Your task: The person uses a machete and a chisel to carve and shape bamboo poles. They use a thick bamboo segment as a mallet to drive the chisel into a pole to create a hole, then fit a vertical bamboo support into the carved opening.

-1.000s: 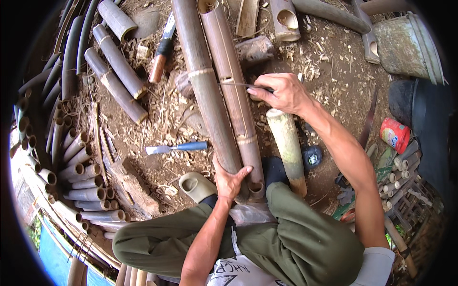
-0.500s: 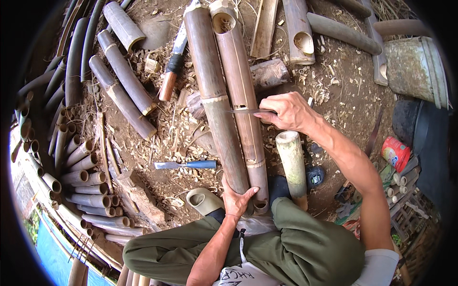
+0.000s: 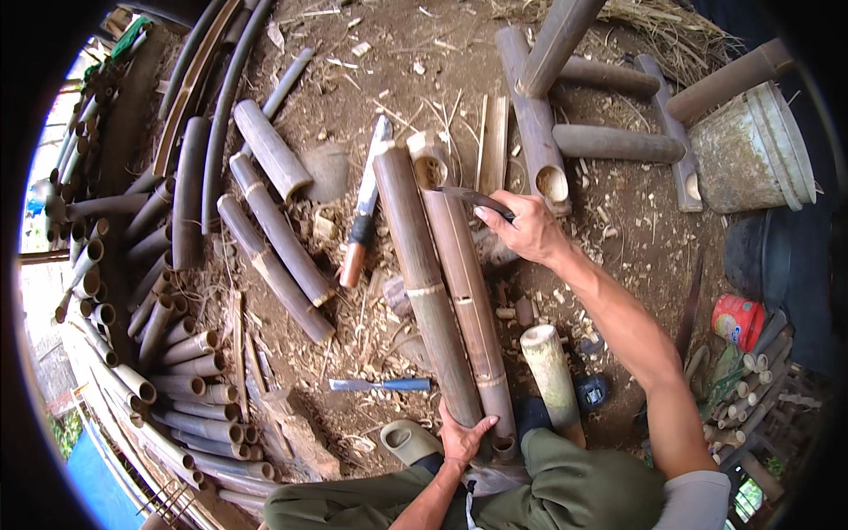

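Note:
Two thick bamboo poles lie side by side, slanting away from my lap. The left bamboo pole (image 3: 420, 265) is greyish brown; the right bamboo pole (image 3: 464, 274) is redder, with a small slot midway and a scooped hole near its far end. My left hand (image 3: 464, 437) is closed round the near end of the left pole, its thumb reaching toward the right one. In my right hand (image 3: 530, 228) is a narrow dark knife (image 3: 459, 193), its blade lying across the right pole just below the scooped hole. My fingers partly hide its handle.
A chisel (image 3: 380, 385) with a blue handle and a large knife (image 3: 360, 221) lie left of the poles. A pale bamboo stub (image 3: 552, 375) stands right of them. Cut bamboo tubes (image 3: 190, 384) are stacked at left; a joined bamboo frame (image 3: 609, 141) and a bucket (image 3: 751, 146) sit far right.
My right hand has moved the knife along the right pole, from beside the slot to near the scooped hole. My left hand keeps its hold. The view has shifted.

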{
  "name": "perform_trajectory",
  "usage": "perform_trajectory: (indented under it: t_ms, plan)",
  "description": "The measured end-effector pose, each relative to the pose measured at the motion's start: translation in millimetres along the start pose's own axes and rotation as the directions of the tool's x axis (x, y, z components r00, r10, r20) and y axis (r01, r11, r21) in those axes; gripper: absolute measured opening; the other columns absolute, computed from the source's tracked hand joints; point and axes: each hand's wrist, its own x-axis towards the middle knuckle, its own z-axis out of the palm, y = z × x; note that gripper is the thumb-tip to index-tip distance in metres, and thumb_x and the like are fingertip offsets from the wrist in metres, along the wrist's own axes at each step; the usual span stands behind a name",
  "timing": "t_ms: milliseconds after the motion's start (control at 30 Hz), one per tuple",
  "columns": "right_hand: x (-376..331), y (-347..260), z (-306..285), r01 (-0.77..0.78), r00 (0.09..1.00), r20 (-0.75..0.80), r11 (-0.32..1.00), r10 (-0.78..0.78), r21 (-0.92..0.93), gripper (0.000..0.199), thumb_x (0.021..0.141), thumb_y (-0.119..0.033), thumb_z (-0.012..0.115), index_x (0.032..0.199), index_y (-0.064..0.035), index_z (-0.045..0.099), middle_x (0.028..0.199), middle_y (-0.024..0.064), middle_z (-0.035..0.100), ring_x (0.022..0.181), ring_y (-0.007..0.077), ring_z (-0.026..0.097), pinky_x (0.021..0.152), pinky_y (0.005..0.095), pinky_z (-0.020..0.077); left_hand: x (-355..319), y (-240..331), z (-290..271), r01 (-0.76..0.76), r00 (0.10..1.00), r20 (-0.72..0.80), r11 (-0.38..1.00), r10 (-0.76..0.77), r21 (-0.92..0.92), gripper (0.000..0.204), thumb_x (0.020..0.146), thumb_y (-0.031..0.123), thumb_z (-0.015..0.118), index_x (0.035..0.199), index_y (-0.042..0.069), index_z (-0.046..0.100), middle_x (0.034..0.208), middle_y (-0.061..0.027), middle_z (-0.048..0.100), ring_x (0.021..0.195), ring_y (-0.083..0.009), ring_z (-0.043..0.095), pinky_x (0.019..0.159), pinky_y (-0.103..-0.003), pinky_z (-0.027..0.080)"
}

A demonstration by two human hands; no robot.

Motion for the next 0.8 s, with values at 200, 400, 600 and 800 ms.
perform_trajectory:
  t_ms: [200,400,600,800]
  plan:
    - [25.5,-0.8,11.6,-0.225,0.971,0.084,0.974,0.225,-0.013,0.040,0.096,-0.041,0.061,0.094,-0.0011,0.067,0.065,0.0098,0.064,0.050,0.0164,0.060,0.045,0.0355,0.0466,0.8,1.0,-1.9,0.039,0.999,0.001,0.998,-0.039,0.050,0.114,0.060,0.039,0.093,0.146,0.006,0.026,0.127,-0.0228,0.059,0.116,-0.0336,0.059,0.098,-0.042,0.047]
    - [10.5,-28.9,27.3,-0.603,0.786,0.272,0.591,0.556,0.536,0.038,0.102,-0.032,0.051,0.091,0.0036,0.056,0.071,0.0073,0.059,0.047,0.0174,0.062,0.037,0.0298,0.0484,-0.5,14.7,-4.3,0.090,0.996,0.006,0.993,-0.091,0.080,0.115,0.060,0.040,0.093,0.146,0.006,0.025,0.127,-0.0245,0.058,0.117,-0.0351,0.059,0.098,-0.043,0.047]
    - [-5.2,-35.3,54.8,-0.553,0.787,0.255,0.459,0.562,0.695,0.037,0.101,-0.033,0.053,0.092,0.0021,0.056,0.072,0.0093,0.058,0.047,0.0214,0.063,0.038,0.0306,0.0502,-0.8,13.3,-4.0,0.130,0.991,0.017,0.988,-0.131,0.080,0.115,0.060,0.038,0.093,0.146,0.007,0.024,0.127,-0.0247,0.058,0.116,-0.0351,0.059,0.097,-0.043,0.047]
    - [-5.2,-29.1,54.2,-0.551,0.794,0.289,0.431,0.535,0.714,0.037,0.100,-0.035,0.055,0.090,0.0010,0.056,0.070,0.0089,0.058,0.047,0.0207,0.062,0.039,0.0302,0.0505,0.2,13.6,-4.1,0.116,0.993,0.027,0.992,-0.117,0.042,0.114,0.060,0.037,0.093,0.146,0.007,0.024,0.126,-0.0243,0.058,0.115,-0.0350,0.059,0.097,-0.043,0.047]
